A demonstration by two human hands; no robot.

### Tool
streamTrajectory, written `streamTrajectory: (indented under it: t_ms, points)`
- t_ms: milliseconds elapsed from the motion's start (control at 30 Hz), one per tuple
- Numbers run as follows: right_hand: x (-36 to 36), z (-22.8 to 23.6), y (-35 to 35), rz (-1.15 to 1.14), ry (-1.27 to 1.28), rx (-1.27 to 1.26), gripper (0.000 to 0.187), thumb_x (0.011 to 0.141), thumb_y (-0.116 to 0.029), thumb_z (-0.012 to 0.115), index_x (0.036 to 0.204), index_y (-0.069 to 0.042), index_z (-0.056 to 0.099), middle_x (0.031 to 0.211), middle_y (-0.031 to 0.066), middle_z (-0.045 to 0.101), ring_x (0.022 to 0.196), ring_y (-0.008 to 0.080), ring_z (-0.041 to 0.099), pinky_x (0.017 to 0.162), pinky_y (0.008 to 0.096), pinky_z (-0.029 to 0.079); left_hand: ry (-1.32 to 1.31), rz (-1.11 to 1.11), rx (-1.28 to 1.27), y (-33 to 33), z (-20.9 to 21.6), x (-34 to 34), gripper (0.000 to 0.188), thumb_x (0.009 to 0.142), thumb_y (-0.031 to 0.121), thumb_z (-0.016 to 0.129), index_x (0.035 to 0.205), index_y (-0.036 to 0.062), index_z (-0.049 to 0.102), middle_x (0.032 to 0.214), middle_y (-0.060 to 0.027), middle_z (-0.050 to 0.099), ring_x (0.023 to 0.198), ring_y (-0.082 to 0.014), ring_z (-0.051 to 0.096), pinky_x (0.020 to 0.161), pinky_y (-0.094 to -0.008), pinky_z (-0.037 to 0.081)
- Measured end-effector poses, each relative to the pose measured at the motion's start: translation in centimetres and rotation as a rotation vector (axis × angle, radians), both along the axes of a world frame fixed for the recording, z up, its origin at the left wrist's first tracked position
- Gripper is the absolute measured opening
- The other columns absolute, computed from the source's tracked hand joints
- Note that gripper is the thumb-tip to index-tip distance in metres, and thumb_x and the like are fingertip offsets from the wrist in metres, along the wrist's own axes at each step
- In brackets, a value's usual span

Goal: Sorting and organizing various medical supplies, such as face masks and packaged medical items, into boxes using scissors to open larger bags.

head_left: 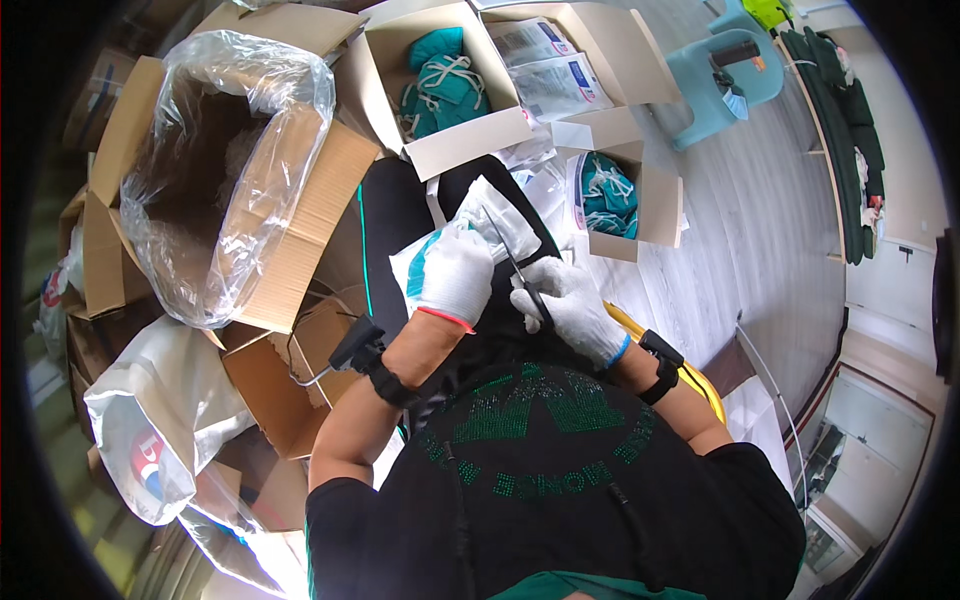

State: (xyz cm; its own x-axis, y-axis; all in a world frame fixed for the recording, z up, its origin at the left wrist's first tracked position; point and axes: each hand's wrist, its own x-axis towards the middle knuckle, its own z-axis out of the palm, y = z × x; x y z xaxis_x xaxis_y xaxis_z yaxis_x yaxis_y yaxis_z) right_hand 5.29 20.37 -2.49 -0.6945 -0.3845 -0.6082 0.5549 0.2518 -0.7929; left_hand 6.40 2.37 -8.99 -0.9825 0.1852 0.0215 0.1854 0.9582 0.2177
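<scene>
My left hand, in a white knit glove, is closed on a white plastic package that lies over my lap. A teal patch shows on the package beside the glove. My right hand, gloved the same way, grips a pair of scissors by the dark handle. The scissors' blades point up and left against the package; whether they are inside it I cannot tell. Beyond my knees, a white box holds folded teal cloth bundles tied with white strings.
Flat clear packages fill a box at the far middle. A smaller box on the right holds more teal bundles. To my left stands a large carton lined with clear plastic, near a white bag. A light-blue stool stands far right.
</scene>
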Motion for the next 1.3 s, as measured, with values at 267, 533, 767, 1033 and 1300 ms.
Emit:
streamTrajectory:
  t_ms: [267,533,767,1033,1300]
  points:
    - [-0.6,-1.0,-0.1,-0.045,-0.010,-0.018,0.039,0.087,-0.029,0.076,0.103,0.004,0.061,0.083,0.0043,0.062,0.063,0.0090,0.059,0.057,0.0235,0.048,0.061,-0.014,-0.053,1.3,0.5,0.5,0.023,0.068,0.007,0.065,0.089,-0.0026,0.066,0.088,-0.0166,0.064,0.087,-0.0303,0.062,0.074,-0.0373,0.053]
    - [-0.7,-0.1,-0.6,-0.032,-0.025,-0.032,0.040,0.088,-0.028,0.074,0.107,0.004,0.059,0.084,0.0059,0.062,0.064,0.0099,0.060,0.058,0.0236,0.048,-0.023,0.073,0.012,0.6,0.8,0.8,0.029,0.067,0.007,0.067,0.094,-0.0003,0.064,0.087,-0.0158,0.063,0.090,-0.0302,0.062,0.071,-0.0396,0.055]
    - [-1.3,0.3,-0.4,0.036,-0.038,0.002,0.032,0.087,-0.025,0.074,0.097,0.003,0.062,0.073,0.0037,0.061,0.057,0.0098,0.058,0.053,0.0234,0.047,-0.097,0.031,0.184,-1.3,1.7,-0.4,0.014,0.069,0.006,0.068,0.083,0.0020,0.067,0.087,-0.0141,0.067,0.087,-0.0303,0.064,0.074,-0.0392,0.055]
    - [-2.8,1.8,-0.8,0.040,-0.175,-0.091,0.031,0.087,-0.020,0.074,0.104,0.002,0.060,0.083,0.0048,0.062,0.065,0.0089,0.059,0.060,0.0236,0.048,-0.119,-0.181,0.303,-4.6,0.8,-3.1,0.008,0.077,0.016,0.073,0.078,0.0108,0.067,0.073,-0.0101,0.064,0.075,-0.0311,0.063,0.068,-0.0423,0.052]
    - [-4.6,4.4,3.2,0.286,-0.047,-0.219,0.025,0.088,0.002,0.062,0.112,-0.002,0.058,0.099,0.0082,0.063,0.085,0.0125,0.061,0.075,0.0238,0.049,-0.006,0.062,0.561,-8.2,5.8,-4.1,0.013,0.077,0.022,0.077,0.082,0.0101,0.074,0.073,-0.0115,0.067,0.071,-0.0330,0.064,0.066,-0.0399,0.051]
